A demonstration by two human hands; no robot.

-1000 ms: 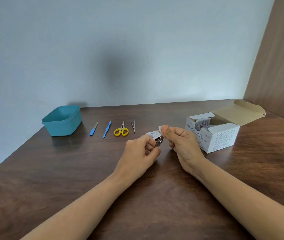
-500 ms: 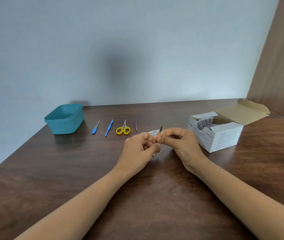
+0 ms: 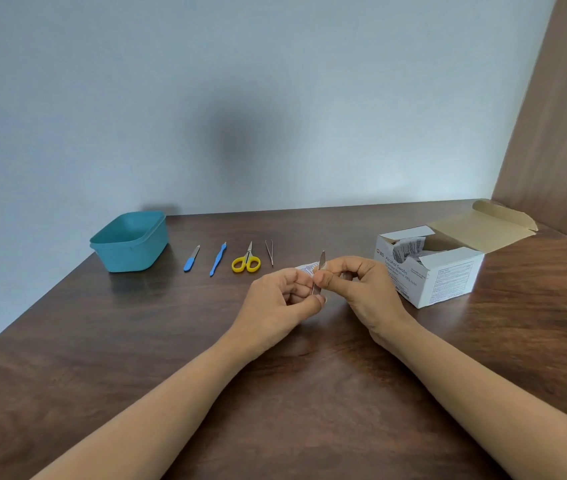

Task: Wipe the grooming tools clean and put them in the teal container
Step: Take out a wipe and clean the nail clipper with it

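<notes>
Over table (image 3: 136, 341), tool (image 3: 322, 259) in left hand (image 3: 275, 306)

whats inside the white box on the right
The white box is open, and a few printed swab packets show at its left end. Its walls and a folded flap cover the rest, so how full it is cannot be seen.

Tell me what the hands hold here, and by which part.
A thin metal tool, upright. The left hand pinches its lower end; the right hand pinches its middle, leaving the tip free.
</notes>
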